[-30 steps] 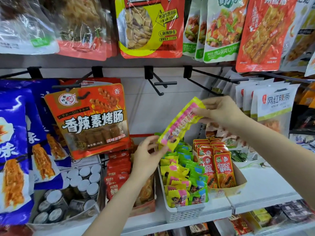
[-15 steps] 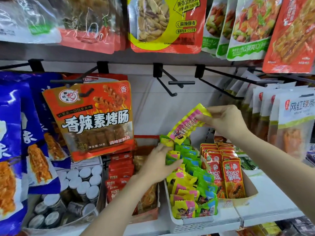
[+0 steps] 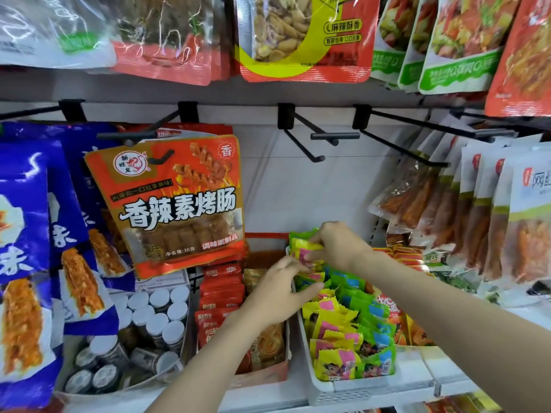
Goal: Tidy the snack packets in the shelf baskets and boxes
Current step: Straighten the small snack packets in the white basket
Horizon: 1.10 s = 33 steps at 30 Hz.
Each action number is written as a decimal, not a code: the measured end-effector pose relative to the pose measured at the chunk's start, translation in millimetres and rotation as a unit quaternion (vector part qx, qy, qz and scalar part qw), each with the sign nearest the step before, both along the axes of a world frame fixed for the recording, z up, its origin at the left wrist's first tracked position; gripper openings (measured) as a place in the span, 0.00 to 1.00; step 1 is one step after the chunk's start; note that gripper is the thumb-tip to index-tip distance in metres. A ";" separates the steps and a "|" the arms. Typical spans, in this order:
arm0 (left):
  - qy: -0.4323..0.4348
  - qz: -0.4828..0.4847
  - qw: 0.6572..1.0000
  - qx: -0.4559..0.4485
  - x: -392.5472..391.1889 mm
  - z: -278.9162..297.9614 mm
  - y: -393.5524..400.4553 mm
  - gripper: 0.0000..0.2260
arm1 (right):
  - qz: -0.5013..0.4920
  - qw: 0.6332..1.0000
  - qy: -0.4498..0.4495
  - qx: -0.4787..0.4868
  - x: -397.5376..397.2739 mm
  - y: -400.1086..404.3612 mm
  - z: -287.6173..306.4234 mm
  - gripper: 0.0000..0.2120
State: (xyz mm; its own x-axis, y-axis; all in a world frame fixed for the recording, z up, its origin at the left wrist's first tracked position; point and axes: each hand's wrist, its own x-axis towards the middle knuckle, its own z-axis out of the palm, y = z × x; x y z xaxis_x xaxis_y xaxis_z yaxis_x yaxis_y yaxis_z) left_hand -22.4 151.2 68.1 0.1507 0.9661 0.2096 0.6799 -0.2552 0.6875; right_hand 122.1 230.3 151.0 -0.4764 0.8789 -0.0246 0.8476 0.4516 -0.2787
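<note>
A white plastic basket on the shelf holds several small yellow-and-pink and green-and-blue snack packets standing in rows. My right hand pinches a yellow-and-pink packet at the back end of the basket, down among the other packets. My left hand reaches in from the left with fingers spread against the packets near the basket's back left; whether it grips any is hidden.
A red box of red sachets stands left of the basket, and a tray of white-capped jars further left. An orange snack bag hangs on a hook above. Bare black hooks jut out overhead. Orange packets sit right of the basket.
My right hand has brought the yellow-and-pink packet down from above the basket into its back end. My left hand has moved right, up against the packets.
</note>
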 end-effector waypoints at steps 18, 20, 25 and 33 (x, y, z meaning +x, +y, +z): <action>0.050 0.037 0.996 0.058 -4.2 -7.0 5.2 0.23 | -0.002 1.000 -0.027 0.015 -1.7 31.0 0.8 0.10; 0.051 0.029 0.996 0.074 -6.9 -8.3 6.4 0.24 | 0.006 0.999 -0.025 0.044 -3.3 30.9 -7.6 0.12; 0.021 -0.011 0.998 0.064 -9.4 -9.4 9.9 0.23 | 0.015 0.996 -0.049 0.067 -14.5 28.4 -29.5 0.12; 0.043 -0.029 0.999 0.012 -8.7 -3.4 19.4 0.23 | 0.016 0.989 0.137 0.053 14.3 32.4 17.2 0.05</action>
